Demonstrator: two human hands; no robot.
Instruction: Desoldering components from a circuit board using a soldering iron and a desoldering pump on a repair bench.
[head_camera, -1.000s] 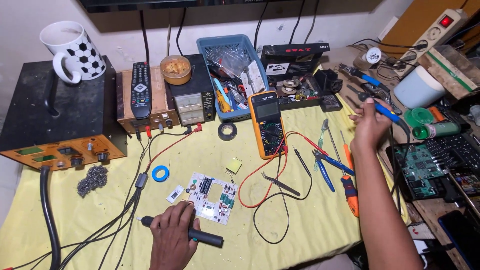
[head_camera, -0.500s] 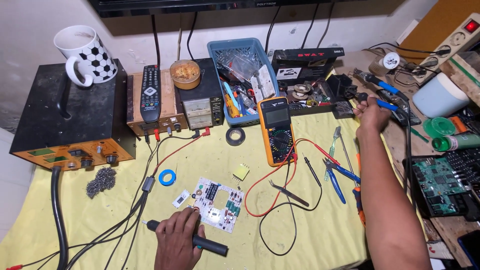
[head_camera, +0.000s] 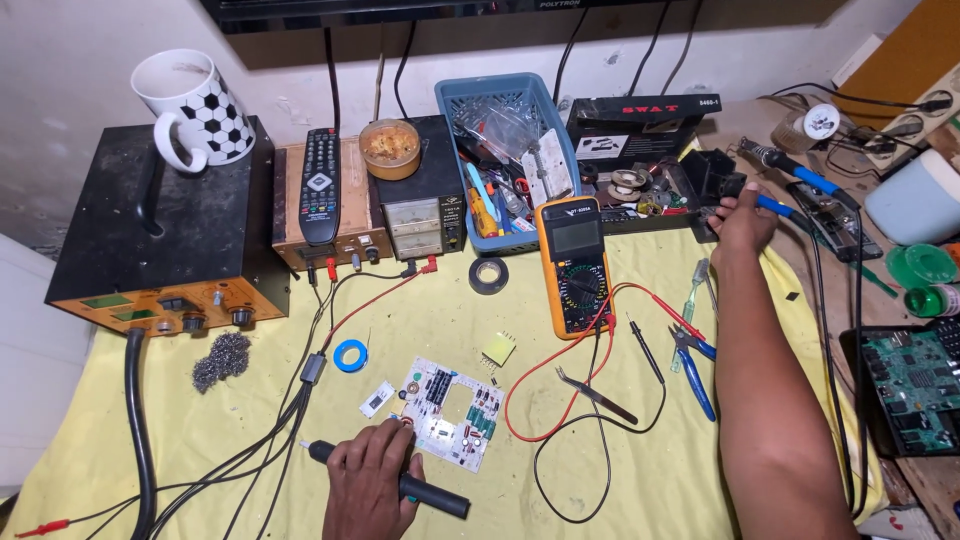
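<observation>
Yellow-clothed workbench (head_camera: 430, 320) against white wall. Left hand (head_camera: 370, 480) gripping black hot-air handpiece (head_camera: 420, 488) beside circuit board (head_camera: 450, 410); right hand (head_camera: 742, 215) clasping blue-handled soldering iron (head_camera: 790, 172).

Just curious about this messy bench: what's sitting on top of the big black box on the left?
A white mug with a black football pattern stands on the black box at its back edge. The mug's inside is not visible. The box's handle lies beside it.
</observation>
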